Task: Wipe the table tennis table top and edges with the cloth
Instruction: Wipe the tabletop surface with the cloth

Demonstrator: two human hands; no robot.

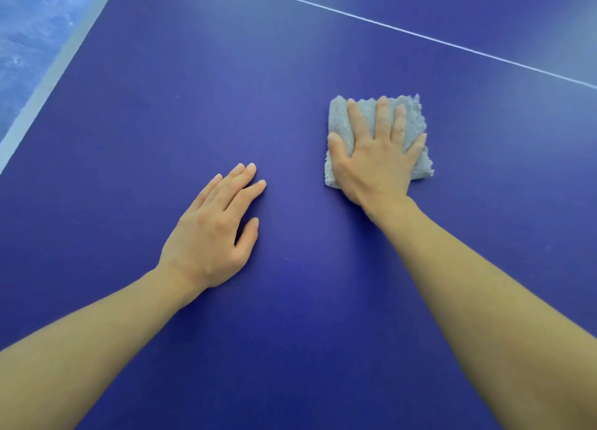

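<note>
The dark blue table tennis table top [145,132] fills almost the whole view. A folded, fluffy light grey cloth [415,124] lies flat on it right of centre. My right hand [376,158] presses down on the cloth with fingers spread, covering most of it. My left hand [213,229] rests palm down on the bare table to the left of the cloth, fingers together and holding nothing.
The table's pale side edge [55,74] runs diagonally at the upper left, with a blue floor [29,26] beyond it. A thin white line [403,31] crosses the table top at the upper right.
</note>
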